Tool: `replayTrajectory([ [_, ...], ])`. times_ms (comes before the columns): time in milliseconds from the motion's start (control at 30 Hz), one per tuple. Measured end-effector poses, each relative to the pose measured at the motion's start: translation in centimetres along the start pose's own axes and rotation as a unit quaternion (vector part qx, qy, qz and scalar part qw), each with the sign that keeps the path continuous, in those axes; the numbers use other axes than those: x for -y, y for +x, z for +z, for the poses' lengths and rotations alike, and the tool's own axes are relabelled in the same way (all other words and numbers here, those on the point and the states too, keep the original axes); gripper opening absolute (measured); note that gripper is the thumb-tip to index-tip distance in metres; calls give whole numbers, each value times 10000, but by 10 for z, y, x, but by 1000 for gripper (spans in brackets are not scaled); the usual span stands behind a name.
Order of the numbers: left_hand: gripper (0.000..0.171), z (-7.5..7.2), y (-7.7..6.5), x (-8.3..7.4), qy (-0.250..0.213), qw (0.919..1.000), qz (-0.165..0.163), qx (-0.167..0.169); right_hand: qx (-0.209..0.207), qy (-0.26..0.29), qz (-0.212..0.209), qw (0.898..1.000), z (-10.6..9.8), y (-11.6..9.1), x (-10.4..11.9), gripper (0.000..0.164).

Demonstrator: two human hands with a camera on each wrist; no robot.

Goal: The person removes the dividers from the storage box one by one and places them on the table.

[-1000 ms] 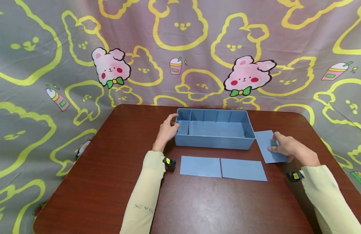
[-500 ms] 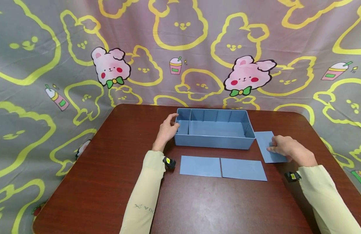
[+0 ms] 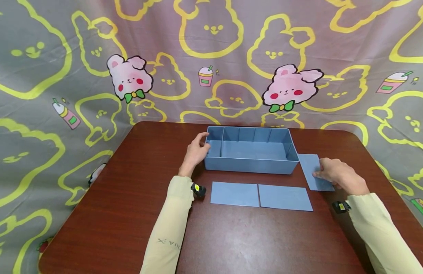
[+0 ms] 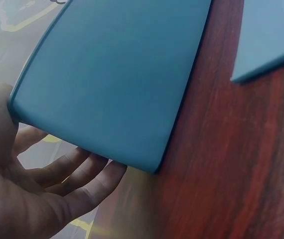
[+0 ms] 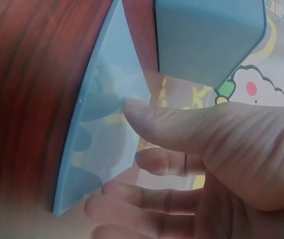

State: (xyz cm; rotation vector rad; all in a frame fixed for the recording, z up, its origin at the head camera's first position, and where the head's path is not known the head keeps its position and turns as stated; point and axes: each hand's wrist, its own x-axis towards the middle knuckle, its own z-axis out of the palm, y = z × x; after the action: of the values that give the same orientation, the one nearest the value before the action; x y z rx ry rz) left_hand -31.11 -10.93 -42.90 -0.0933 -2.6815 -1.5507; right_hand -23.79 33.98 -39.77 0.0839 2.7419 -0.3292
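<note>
My left hand (image 3: 197, 151) holds the left end of a blue rectangular tray (image 3: 250, 166), thumb and index finger at its rim. In the left wrist view, the thumb lies at the rim and the other fingers (image 4: 89, 184) curl against the tray's end. My right hand (image 3: 342, 176) is over a flat blue panel (image 3: 308, 172) lying right of the tray. In the right wrist view, the thumb tip touches the panel's glossy face (image 5: 113, 64), while the relaxed fingers (image 5: 147, 196) sit at its edge, apart from the thumb.
Two more flat blue panels, one left (image 3: 234, 194) and one right (image 3: 285, 198), lie end to end in front of the tray. An upright divider (image 3: 222, 143) separates the tray's narrow left compartment. A patterned curtain (image 3: 232, 68) hangs behind the dark wooden table (image 3: 136, 182).
My right hand has shifted slightly left over the panel, whose right edge has moved a little left. The left hand and the tray stay in place.
</note>
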Motion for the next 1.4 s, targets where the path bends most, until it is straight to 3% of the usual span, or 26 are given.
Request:
replayTrajectory([
  [433,48,-2,-1,-2,19,10000,44,45,-1380,-282,-526,9886,-21,-11,9,29],
  [1033,47,-2,-1,-1,-52,10000,-39,44,-2117,-59,-1612,9639,-38,-17,71,19],
  [1400,47,-1,0,0,-46,10000,-31,45,-2692,449,-2259,9351,-31,-12,105,15],
])
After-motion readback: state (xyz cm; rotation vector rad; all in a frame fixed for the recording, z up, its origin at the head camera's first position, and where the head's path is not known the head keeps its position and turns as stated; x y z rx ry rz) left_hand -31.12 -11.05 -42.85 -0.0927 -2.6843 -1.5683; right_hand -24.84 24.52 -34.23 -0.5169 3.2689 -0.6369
